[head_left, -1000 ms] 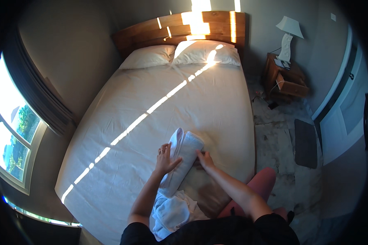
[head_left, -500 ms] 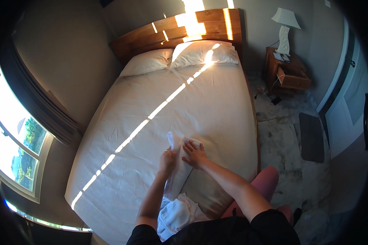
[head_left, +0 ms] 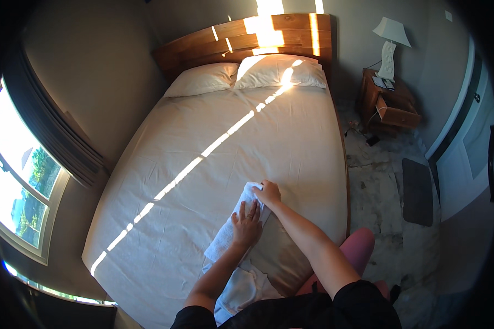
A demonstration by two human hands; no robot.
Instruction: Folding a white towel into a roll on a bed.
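Note:
A folded white towel point(head_left: 223, 239) lies as a narrow strip on the bed's near part, slanting away from me. Across its middle rests my left hand point(head_left: 247, 223), flat with the fingers spread and a ring on one of them. My right hand point(head_left: 268, 193) is at the towel's far right corner, its fingers curled in and closed on the edge; the fingertips are partly hidden. Against my body at the bed's near edge sits a crumpled heap of white cloth point(head_left: 241, 290), touching the towel's near end.
The bed point(head_left: 203, 131) has a light sheet, two pillows point(head_left: 280, 71) and a wooden headboard point(head_left: 197, 52). A nightstand point(head_left: 392, 104) with an open drawer carries a lamp point(head_left: 388, 60). There is a grey mat point(head_left: 417, 192) near the door, and a window point(head_left: 24, 181) on the left.
My left hand has let go of the lifted towel edge and now lies flat on the towel. My right hand has gone from flat to gripping the far corner. The raised flap is down.

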